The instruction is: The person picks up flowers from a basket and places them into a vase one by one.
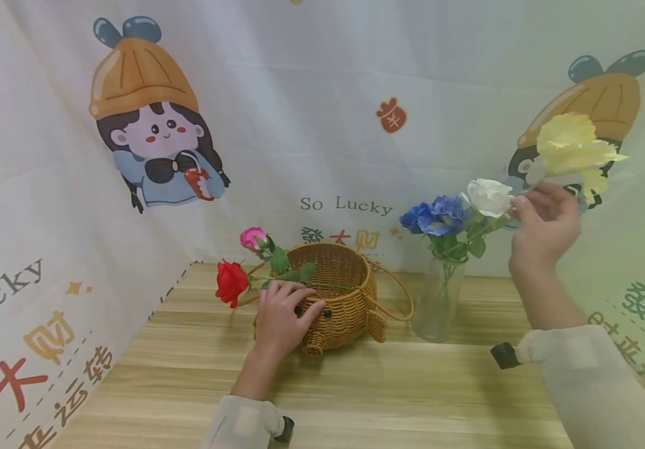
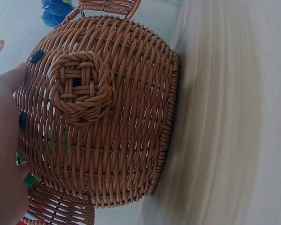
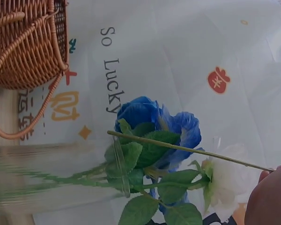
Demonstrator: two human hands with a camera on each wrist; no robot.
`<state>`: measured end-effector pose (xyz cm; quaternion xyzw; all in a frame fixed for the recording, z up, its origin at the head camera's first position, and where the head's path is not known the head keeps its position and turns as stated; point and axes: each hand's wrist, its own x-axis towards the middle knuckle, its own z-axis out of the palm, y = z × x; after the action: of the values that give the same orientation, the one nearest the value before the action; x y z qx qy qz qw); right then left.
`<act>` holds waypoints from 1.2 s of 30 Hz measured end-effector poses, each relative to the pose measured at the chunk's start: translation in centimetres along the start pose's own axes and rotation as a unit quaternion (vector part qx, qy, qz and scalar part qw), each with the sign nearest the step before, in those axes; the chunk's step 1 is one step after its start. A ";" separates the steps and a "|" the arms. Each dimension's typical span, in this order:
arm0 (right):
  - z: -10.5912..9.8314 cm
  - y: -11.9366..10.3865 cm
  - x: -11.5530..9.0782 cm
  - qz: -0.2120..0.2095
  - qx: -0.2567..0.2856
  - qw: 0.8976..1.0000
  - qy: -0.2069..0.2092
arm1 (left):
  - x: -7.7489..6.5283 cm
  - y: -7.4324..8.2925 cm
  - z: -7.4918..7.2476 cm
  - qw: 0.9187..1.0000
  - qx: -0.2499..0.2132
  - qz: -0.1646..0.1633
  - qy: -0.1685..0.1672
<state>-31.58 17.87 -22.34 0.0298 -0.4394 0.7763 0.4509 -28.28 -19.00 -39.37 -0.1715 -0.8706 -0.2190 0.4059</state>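
The cloth (image 1: 277, 93) reads "So Lucky" at its middle, with "發大财" beneath. Its left part shows a cut-off "ucky", then "大财" and "来运转"; its right part, "So" at the picture's edge, "發" and "时来运". A printed red pouch (image 1: 392, 116) bears one yellow sign, too small to read surely.

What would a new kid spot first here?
Probably the ruffled yellow flower, held up by the right hand at upper right. Next might be the brown wicker pig-faced basket on the wood-grained table, where the left hand rests. Bright blue flowers stand in the clear cylindrical vase beside it.
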 end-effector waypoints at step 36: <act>-2.0 3.5 -1.8 0.090 -0.099 0.991 -0.004 | -0.1 0.0 0.0 1.000 0.007 -0.004 -0.002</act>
<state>-32.33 17.34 -26.68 -0.0512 -0.5167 0.7662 0.3786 -28.22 -19.00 -39.39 -0.1651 -0.8738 -0.2142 0.4042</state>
